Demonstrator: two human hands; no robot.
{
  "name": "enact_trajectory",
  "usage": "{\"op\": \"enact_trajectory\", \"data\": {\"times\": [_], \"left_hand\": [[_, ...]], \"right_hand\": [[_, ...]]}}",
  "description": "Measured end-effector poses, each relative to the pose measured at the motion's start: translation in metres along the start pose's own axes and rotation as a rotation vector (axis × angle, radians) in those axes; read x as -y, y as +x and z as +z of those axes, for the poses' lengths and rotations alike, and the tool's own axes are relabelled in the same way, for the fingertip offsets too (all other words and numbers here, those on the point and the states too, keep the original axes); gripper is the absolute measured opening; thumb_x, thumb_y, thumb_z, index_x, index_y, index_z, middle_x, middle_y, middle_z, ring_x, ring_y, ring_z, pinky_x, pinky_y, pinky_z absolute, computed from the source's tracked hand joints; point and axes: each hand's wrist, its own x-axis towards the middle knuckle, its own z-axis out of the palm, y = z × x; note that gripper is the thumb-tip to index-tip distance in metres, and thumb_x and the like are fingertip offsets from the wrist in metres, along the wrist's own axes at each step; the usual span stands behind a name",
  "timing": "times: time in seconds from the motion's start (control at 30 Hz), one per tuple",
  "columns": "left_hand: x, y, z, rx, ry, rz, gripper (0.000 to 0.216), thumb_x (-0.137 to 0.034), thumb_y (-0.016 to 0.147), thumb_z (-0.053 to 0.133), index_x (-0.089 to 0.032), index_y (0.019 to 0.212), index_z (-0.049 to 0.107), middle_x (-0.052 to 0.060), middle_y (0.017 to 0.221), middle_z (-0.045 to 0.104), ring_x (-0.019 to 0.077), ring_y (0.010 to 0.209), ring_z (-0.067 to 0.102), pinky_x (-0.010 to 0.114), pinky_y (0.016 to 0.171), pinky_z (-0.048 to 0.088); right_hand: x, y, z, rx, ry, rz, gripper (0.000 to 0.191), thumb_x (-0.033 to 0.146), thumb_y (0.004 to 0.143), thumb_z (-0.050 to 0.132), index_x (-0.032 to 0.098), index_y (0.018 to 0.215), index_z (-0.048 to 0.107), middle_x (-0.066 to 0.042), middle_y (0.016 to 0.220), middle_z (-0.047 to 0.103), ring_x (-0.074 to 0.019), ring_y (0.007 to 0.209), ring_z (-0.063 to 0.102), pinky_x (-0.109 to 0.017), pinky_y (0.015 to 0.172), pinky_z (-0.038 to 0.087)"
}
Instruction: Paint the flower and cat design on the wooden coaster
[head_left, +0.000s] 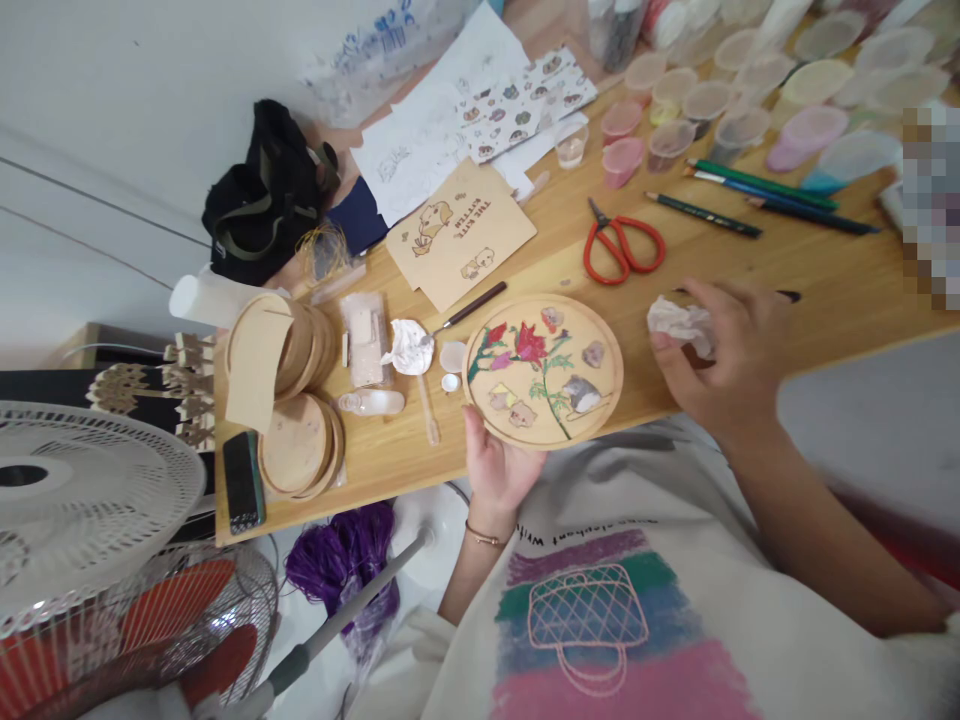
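My left hand (501,470) grips the near rim of a round wooden plaque (506,385), its thumb on the edge and the other fingers beneath. Red flowers, green stems and small animal figures decorate the plaque's face. To the right, my right hand (731,350) is closed on a crumpled white tissue (679,322), pinched between thumb and fingers. A dark thin stick (789,296) pokes out behind that hand; most of it is hidden. Red-handled scissors (626,250) lie beyond the plaque, and a dark-handled tool (476,304) lies to its upper left.
Several plastic cups (671,143) fill the back right, near pencils and brushes (765,190). A kraft card (465,235) lies behind the plaque. At left are stacked wooden discs (296,440), a phone (244,480), a small bottle (373,402) and a fan (97,480).
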Motion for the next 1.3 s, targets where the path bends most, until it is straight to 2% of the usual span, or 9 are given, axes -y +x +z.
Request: {"op": "enact_trajectory", "data": {"times": [0.2,0.47,0.67,0.87,1.03,1.17,1.3], "left_hand": [[0.000,0.000,0.000,0.007,0.007,0.006,0.064,-0.066,0.098,0.021,-0.032,0.144,0.051,-0.002,0.154,0.050,0.0227,0.150,0.033,0.044,0.126,0.025],[0.000,0.000,0.002,0.002,-0.008,0.014,0.065,-0.064,0.098,0.019,-0.031,0.144,0.051,0.000,0.153,0.052,0.0225,0.150,0.035,0.044,0.125,0.027],[-0.001,-0.001,0.005,-0.016,-0.010,0.004,0.067,-0.061,0.100,0.013,-0.028,0.146,0.049,0.001,0.152,0.053,0.0209,0.147,0.039,0.040,0.127,0.021],[-0.001,-0.001,0.006,-0.042,0.008,-0.008,0.071,-0.061,0.100,0.009,-0.024,0.153,0.037,0.005,0.156,0.047,0.0217,0.146,0.041,0.042,0.125,0.025],[-0.001,-0.001,0.005,-0.039,0.011,-0.009,0.070,-0.061,0.100,0.009,-0.024,0.149,0.043,0.005,0.152,0.052,0.0220,0.146,0.041,0.043,0.123,0.028],[0.000,-0.001,0.005,-0.069,0.035,-0.020,0.068,-0.060,0.100,0.011,-0.025,0.149,0.043,0.005,0.152,0.053,0.0223,0.147,0.040,0.044,0.124,0.027],[0.001,-0.003,0.002,-0.083,0.068,-0.033,0.066,-0.058,0.101,0.015,-0.024,0.152,0.039,0.006,0.155,0.049,0.0235,0.147,0.039,0.045,0.123,0.029]], "right_hand": [[0.000,-0.001,0.000,0.092,-0.019,0.049,0.027,0.032,0.086,0.063,0.021,0.111,0.065,-0.015,0.110,0.066,-0.0274,0.100,0.064,-0.044,0.090,0.052],[-0.002,0.001,0.001,0.155,-0.007,0.092,0.019,0.022,0.086,0.059,0.023,0.103,0.069,-0.011,0.105,0.070,-0.0268,0.100,0.065,-0.044,0.091,0.049],[-0.008,-0.002,0.006,0.084,0.011,0.010,0.016,0.018,0.086,0.058,0.021,0.093,0.072,-0.009,0.098,0.075,-0.0249,0.094,0.068,-0.040,0.086,0.052],[-0.009,-0.004,0.010,0.037,0.014,0.040,0.019,0.029,0.089,0.057,0.020,0.084,0.073,-0.006,0.092,0.076,-0.0229,0.091,0.070,-0.039,0.085,0.054],[-0.003,-0.002,0.006,0.057,0.041,0.070,0.023,0.033,0.091,0.056,0.018,0.088,0.073,-0.008,0.092,0.075,-0.0235,0.093,0.070,-0.041,0.089,0.055],[-0.003,0.000,0.000,0.070,0.073,0.118,0.035,0.038,0.088,0.059,0.015,0.113,0.069,-0.017,0.114,0.069,-0.0265,0.110,0.065,-0.045,0.097,0.053],[-0.008,0.003,-0.013,0.093,0.291,0.191,0.054,0.047,0.085,0.062,0.015,0.129,0.059,-0.019,0.128,0.060,-0.0291,0.123,0.058,-0.046,0.095,0.055]]}}
